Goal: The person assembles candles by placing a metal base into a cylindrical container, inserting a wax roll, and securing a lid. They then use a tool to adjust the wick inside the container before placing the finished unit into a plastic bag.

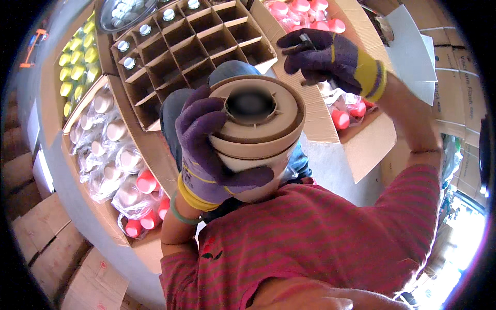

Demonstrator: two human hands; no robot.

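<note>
My left hand (204, 139), in a purple glove with a yellow cuff, is closed round the side of a large beige round vessel (268, 137) between my body and the dividers. One end of it faces up, with a stepped rim and a dark, blurred round centre. To the right and above it, my gloved right hand (330, 57) is raised with fingers curled. A small silvery thing (306, 39) shows between its fingers; its kind I cannot make out.
A divided carton (194, 44) stands ahead, with several white-capped bottles (168, 14) in its cells. Left of it are yellow-capped bottles (77, 57) and a carton of plastic-wrapped beige and red-topped items (116, 132). An open carton (351, 10) with red-topped items is at right. Stacked cartons (460, 93) line the right side.
</note>
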